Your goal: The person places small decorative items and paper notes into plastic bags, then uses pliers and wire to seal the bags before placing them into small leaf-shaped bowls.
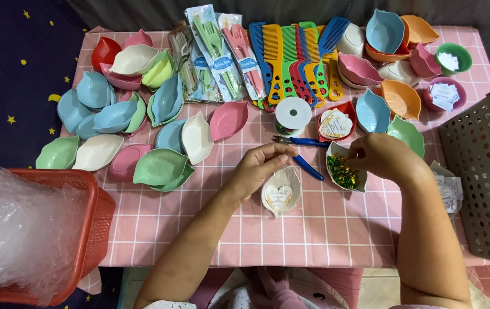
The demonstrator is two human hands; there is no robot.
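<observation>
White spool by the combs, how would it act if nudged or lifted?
The spool stands flat on its flange, so it probably slides rather than rolls. Tipped on edge, it would likely roll. It looks plastic and small, so probably light.

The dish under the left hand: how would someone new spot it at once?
On the pink checked tablecloth, look near the front edge, just below the left hand. The cream leaf-shaped dish there carries a heart-shaped card; the neighbouring dish holds green and gold bits.

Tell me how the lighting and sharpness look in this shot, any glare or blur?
Head view: soft, even light, faint shadows under the left hand and right hand; glare on the plastic wrap; dishes and combs sharp; table edges bow slightly.
</observation>
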